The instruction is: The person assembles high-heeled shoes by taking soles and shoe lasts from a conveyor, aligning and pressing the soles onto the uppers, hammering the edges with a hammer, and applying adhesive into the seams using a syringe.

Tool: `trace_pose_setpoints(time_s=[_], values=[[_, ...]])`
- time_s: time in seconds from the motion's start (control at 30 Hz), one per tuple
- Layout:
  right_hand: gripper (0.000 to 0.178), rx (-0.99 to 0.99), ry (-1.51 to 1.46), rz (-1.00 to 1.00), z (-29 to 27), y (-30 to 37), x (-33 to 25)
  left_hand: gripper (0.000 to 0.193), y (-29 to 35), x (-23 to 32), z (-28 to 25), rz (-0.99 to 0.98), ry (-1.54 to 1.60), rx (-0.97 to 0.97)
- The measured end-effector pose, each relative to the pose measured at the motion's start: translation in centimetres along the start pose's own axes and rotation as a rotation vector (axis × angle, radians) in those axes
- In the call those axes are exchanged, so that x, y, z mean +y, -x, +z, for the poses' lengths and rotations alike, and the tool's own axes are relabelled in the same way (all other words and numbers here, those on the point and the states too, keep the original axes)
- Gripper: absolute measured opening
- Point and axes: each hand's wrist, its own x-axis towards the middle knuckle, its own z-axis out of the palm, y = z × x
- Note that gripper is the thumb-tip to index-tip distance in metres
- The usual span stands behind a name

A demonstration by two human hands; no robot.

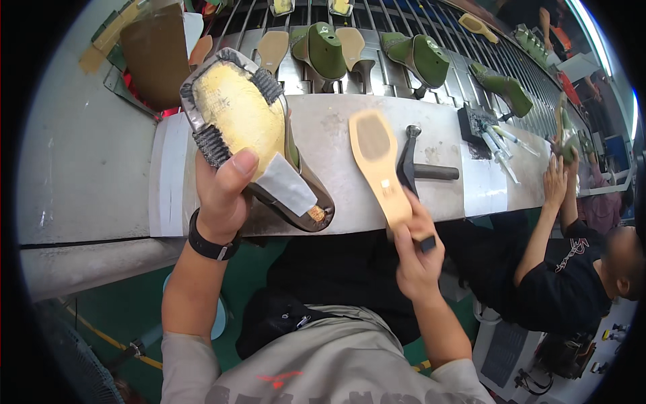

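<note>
1. Left hand [219, 195]: closed around a lasted high-heel shoe upper [249, 128], yellow rough bottom up, pleated grey edges; held above the grey workbench [87, 168].
2. Right hand [416, 259]: pinching a thin tan leather-like sole [378, 168] by its narrow heel end.
3. Handling: the sole is likely light and flexible; the shoe stiff, best gripped mid-waist.
4. Black hammer [414, 165]: beside the sole.

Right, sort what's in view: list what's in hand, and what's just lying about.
In hand:
left hand holds lasted shoe, bottom up
right hand holds tan sole

Lying about:
hammer on bench
green lasts on conveyor
brushes
</note>
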Motion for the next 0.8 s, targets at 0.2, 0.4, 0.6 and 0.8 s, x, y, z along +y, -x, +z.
trace_pose_setpoints(time_s=[0.2, 0.4, 0.6, 0.8], values=[[0.074, -0.071, -0.682, 0.498, -2.7, 6.9, -1.3, 0.089, -0.8, -0.2, 2.6, -0.009, 0.172, -0.009], [0.024, -0.163, -0.479, 0.588, -0.6, 3.6, 0.8, 0.092, -0.8, -1.0, 3.1, -0.087, 0.298, -0.216], [0.042, -0.2, -0.478, 0.267, -0.2, 2.2, -4.7, 0.059, -2.8, 4.9, 4.2, -0.091, 0.328, -0.21], [0.013, -0.421, -0.394, -0.181, 2.4, -0.2, -9.6, 0.059, 0.0, 6.7, 7.2, -0.112, 0.326, -0.276]])
